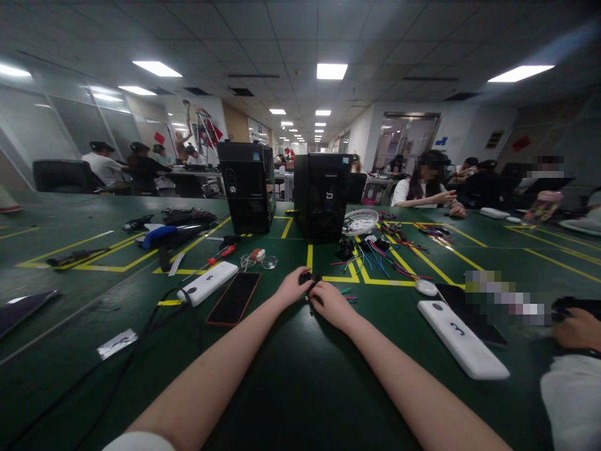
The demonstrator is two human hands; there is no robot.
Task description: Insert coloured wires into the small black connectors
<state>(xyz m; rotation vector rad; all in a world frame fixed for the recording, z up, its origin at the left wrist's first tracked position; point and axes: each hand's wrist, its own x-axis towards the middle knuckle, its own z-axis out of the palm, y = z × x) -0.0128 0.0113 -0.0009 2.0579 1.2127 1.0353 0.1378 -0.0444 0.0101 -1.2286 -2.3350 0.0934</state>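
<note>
Both hands meet over the green table at the middle of the view. My left hand (295,285) is closed, its fingertips on a small black part (310,277). From the other side my right hand (328,303) is closed on the same part, and its fingers cover much of it. Coloured wire ends (350,295) stick out beyond my right hand; whether they join the black part is hidden. Farther right lie similar black connectors (346,249) with blue, red and green wires. A phone (235,299) lies flat left of my left forearm.
Two black computer towers (246,188) (322,197) stand ahead. To the left are a white power bank (208,283), glasses (267,262), a red screwdriver (221,255) and a black cable (154,319). Another power bank (462,338) and a co-worker's hand (580,327) are at right.
</note>
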